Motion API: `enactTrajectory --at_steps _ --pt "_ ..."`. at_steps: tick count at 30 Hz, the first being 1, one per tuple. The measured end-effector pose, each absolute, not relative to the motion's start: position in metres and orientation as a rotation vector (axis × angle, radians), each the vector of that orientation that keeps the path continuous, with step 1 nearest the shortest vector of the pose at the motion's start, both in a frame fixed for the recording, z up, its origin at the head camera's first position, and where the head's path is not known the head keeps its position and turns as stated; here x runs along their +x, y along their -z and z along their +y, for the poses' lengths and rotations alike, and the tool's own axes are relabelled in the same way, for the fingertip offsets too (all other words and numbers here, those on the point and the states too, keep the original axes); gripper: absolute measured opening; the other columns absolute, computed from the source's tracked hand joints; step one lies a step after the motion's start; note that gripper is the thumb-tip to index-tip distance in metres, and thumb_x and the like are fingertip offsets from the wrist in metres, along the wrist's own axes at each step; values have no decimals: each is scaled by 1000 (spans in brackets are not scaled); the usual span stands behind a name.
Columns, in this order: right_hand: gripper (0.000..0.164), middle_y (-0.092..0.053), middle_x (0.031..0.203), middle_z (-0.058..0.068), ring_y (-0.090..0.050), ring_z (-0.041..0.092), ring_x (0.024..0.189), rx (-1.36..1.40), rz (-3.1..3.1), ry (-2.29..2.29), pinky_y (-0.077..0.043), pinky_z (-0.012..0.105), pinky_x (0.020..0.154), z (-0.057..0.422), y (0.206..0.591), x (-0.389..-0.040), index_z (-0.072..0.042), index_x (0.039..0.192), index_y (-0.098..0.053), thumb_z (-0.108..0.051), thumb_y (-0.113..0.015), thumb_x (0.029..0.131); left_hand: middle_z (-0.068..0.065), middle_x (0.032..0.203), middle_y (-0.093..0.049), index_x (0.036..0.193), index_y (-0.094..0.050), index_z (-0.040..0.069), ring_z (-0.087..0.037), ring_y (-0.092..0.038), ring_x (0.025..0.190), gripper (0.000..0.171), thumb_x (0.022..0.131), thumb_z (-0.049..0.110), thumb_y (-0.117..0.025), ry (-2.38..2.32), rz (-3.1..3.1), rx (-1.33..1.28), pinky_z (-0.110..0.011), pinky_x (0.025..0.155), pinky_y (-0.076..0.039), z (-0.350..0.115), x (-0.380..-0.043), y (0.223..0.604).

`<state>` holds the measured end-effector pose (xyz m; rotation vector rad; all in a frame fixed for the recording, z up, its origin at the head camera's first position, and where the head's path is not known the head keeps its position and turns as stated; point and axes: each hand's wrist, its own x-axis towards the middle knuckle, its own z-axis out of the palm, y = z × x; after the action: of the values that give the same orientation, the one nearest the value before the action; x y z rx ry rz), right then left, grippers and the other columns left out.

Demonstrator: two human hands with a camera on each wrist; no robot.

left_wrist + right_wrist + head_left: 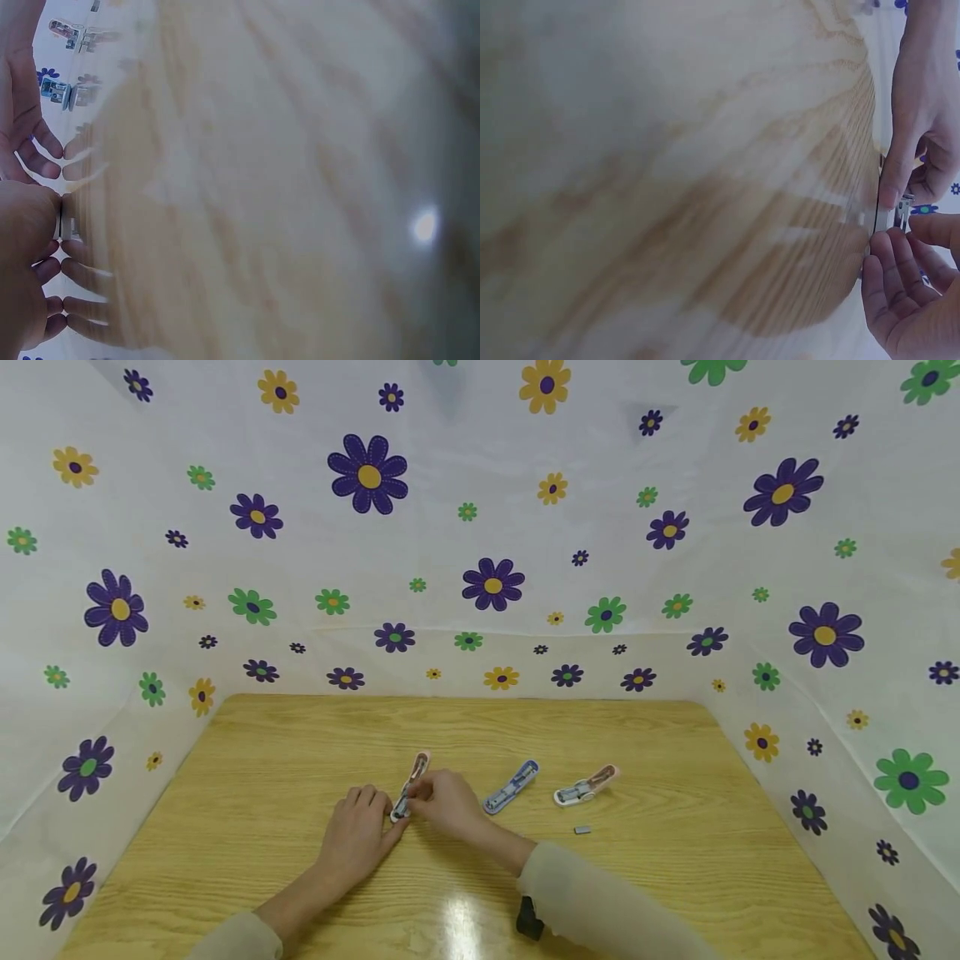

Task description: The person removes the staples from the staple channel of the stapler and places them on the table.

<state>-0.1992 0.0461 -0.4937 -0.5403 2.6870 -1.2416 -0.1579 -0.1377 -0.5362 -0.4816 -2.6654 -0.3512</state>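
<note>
A small stapler (421,766), white with a pink top, lies swung wide on the table, its metal inside showing. My left hand (357,835) holds its base between thumb and fingers, low against the wood. From the other side my right hand (450,806) pinches at the metal magazine (902,213) of the stapler; whatever lies between those fingertips is mostly hidden. In the right wrist view, the left thumb (891,184) presses on the white base. To the right lie a blue stapler (511,787) and another pink and white stapler (587,786), both opened out.
A small grey strip of staples (582,830) lies in front of the right-hand stapler. A black object (529,918) sits by the right sleeve near the front. Flower-printed white cloth (435,543) walls in the wooden table (300,735) at the back and sides.
</note>
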Motion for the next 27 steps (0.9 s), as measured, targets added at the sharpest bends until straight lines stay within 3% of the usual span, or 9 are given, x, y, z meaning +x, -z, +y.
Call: enactTrajectory --at_steps 10,27 --pt "10 -77 88 1 -55 2 63 -499 2685 1148 -44 20 55 43 490 -201 -11 102 -82 -17 -75 98 -3 84 -57 86 -62 11 -21 -53 79 38 87 41 -86 334 -2653 -490 -33 68 -46 -139 -159 538" --pt "6 -78 88 10 -61 7 66 -335 2454 1454 -45 18 55 40 489 -200 0 96 -79 -5 -76 94 -3 85 -57 86 -62 11 -22 -54 81 38 87 40 -86 348 -2664 -481 -35 69 -47 -138 -158 538"
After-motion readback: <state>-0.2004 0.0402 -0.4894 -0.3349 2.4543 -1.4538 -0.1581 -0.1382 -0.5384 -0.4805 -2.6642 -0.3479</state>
